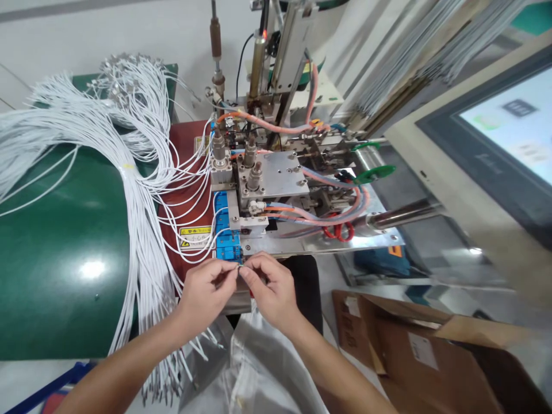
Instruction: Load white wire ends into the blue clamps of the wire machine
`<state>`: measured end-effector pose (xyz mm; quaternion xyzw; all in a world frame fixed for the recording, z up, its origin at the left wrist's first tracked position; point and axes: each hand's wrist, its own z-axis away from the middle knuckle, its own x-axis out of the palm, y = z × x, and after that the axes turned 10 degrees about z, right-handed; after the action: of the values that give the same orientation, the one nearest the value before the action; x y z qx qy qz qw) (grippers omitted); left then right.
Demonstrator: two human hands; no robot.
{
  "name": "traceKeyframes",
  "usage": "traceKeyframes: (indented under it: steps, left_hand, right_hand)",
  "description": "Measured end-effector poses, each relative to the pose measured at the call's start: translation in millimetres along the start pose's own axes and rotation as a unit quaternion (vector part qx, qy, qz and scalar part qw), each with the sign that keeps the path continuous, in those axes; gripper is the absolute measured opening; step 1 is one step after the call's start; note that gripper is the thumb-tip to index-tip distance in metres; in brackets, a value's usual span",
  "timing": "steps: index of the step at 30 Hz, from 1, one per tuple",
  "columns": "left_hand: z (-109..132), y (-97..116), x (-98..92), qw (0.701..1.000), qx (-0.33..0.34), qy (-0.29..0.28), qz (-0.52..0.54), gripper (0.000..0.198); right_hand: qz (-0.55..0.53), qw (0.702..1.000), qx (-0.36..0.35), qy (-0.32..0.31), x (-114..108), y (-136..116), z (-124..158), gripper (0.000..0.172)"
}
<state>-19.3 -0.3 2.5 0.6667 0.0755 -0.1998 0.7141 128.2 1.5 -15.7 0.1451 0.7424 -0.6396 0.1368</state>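
Just below and left of the frame's centre, my left grip [204,293] and right grip [273,290] meet, each narrowed to a thumb-and-finger pinch. Between the fingertips is a small piece [239,267], dark with a pale spot; it looks like a cable end or fitting, but it is too small and covered for me to be sure.

The piece sits just in front of the blue fixture blocks [227,244] at the edge of the metal machine [276,172]. White cables [133,201] spread from the green bench [56,264] at the left of the frame, and several curve over the warning label [196,237] into those blocks.

With something this tiny, I judge the work should come from the fingertips: a light, even pinch from both sides, thumbs level, wrists low and steady. Squeezing hard could roll the piece or bend it. My knuckles should clear the looped cables too, since a snag could tug one out of its block.
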Motion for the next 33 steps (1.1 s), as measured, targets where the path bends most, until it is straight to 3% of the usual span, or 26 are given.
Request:
traceKeyframes:
  steps: [4, 10, 16, 19, 21, 24, 27, 33]
  left_hand:
    - [3, -9, 7.0, 0.998, -0.023, 0.015, 0.061, 0.018]
    - [2, -6, 9.1, 0.992, -0.050, 0.004, 0.115, 0.032]
    - [0, -6, 7.2, 0.989, -0.062, -0.003, 0.131, 0.024]
    - [-5, -5, -3.8, 0.995, -0.065, -0.042, 0.059, 0.026]
    - [-10, -4, -13.4, 0.996, -0.036, -0.073, -0.027, 0.023]
    - [-18, -8, -23.7, 0.989, 0.032, -0.069, -0.129, 0.017]
    - [-22, -16, -25.6, 0.982, 0.064, -0.053, -0.170, 0.018]
    - [-23, -22, -22.3, 0.978, 0.067, -0.052, -0.191, 0.020]
  right_hand:
    - [-0.042, 0.999, 0.024, -0.001, 5, 4, 5, 0.019]
    - [-0.077, 0.994, 0.080, 0.008, 3, 8, 2, 0.011]
    - [0.046, 0.997, -0.020, 0.062, 6, 8, 4, 0.010]
    - [0.110, 0.989, -0.065, 0.071, 6, 15, 0, 0.010]
    - [0.128, 0.990, -0.031, 0.050, 6, 22, -4, 0.013]
    - [0.127, 0.991, 0.040, 0.012, 9, 32, -10, 0.016]
    - [0.134, 0.990, 0.044, -0.011, 13, 37, -11, 0.016]
    - [0.149, 0.987, 0.042, -0.034, 12, 37, -11, 0.016]
